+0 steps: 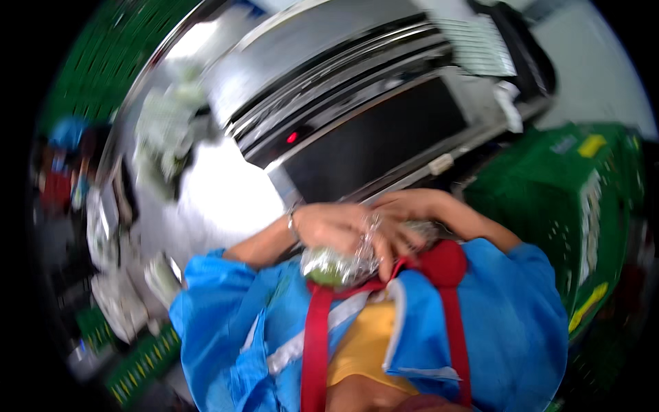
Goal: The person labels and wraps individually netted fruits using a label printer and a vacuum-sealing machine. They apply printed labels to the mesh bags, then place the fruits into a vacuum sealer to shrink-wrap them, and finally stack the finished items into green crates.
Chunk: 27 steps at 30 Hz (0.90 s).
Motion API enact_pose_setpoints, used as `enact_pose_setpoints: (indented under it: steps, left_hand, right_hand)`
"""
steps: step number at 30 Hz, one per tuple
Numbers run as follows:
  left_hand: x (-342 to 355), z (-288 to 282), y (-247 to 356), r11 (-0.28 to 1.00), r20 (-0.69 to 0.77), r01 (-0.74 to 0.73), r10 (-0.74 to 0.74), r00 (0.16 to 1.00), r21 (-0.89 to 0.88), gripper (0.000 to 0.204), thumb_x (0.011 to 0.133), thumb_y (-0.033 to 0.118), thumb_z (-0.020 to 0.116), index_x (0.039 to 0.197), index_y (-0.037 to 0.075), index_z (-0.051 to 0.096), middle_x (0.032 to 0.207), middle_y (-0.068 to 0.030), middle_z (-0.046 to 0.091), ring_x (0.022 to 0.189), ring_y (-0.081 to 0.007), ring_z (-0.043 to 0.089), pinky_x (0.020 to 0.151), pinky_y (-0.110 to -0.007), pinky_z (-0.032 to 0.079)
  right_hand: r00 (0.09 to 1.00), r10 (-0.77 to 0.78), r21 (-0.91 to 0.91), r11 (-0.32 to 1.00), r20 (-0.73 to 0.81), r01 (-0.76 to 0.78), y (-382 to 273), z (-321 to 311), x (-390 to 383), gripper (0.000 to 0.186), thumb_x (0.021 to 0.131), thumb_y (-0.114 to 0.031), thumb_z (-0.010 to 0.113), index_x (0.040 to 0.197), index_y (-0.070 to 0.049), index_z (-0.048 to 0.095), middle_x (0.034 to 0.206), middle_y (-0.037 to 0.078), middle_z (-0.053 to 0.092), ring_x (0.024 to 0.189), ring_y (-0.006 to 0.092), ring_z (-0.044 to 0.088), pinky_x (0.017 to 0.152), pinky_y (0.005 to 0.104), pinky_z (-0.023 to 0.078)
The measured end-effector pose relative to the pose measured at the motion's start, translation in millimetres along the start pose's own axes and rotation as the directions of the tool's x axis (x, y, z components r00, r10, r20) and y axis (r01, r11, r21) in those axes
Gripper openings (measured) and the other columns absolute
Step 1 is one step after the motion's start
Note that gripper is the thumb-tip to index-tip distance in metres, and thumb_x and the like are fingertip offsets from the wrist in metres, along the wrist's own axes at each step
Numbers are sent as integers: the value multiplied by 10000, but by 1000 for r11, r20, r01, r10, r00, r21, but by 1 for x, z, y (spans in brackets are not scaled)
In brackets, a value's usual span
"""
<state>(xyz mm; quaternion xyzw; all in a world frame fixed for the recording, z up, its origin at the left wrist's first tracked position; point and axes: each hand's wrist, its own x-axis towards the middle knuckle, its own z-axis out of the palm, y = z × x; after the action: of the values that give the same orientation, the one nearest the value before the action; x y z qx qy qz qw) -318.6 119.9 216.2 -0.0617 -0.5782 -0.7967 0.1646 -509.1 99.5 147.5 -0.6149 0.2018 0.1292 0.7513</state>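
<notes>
Blue jacket [511,309] | left hand [336,225]: fingers clamped on wrapped produce [327,269] | right hand [403,204]: I can't tell | loosening risks dropping

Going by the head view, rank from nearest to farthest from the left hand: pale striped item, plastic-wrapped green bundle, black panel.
1. Plastic-wrapped green bundle, against the left hand.
2. Black panel, ahead of the hand.
3. Pale striped item, farther ahead, rightward.

Glares white off a smooth silvery metal tabletop [220,189], with a plain pale-grey floor or wall [590,62] at upper right.
</notes>
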Motion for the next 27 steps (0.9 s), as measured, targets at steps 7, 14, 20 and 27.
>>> enact_pose_setpoints:
  steps: [7,14,20,27]
  left_hand:
    - [-17,20,-74,709,-458,-642,486,744,-292,375,843,421,433,849,108,639,1032,-119,601,1083,-354,502,951,-477,291]
    - [25,53,-60,889,-841,-231,-249,480,-394,613,868,590,291,913,56,588,1003,-155,551,1048,-339,474,955,-511,359]
    - [182,15,-35,950,-812,-307,215,543,47,635,916,546,250,1377,112,291,1370,-134,377,1218,-294,414,990,-486,348]
    - [294,13,-62,482,-100,-49,278,955,875,595,837,400,544,1273,18,408,1247,-192,472,1152,-336,452,975,-454,334]
  right_hand:
    - [824,-371,231,837,-428,496,14,43,-20,441,898,-330,484,1205,-16,524,1160,94,576,1047,150,516,913,291,402]
    - [816,-230,24,958,-531,285,29,65,-90,706,723,-502,641,1219,-22,494,1131,134,572,1023,190,535,889,313,406]
    - [579,-289,367,543,-763,755,72,59,-134,477,826,-364,556,1085,37,554,1003,95,598,887,140,560,769,271,447]
    - [-293,213,-148,514,-932,845,29,110,-314,566,900,-475,417,1283,-58,402,1278,96,464,1177,185,446,981,350,363]
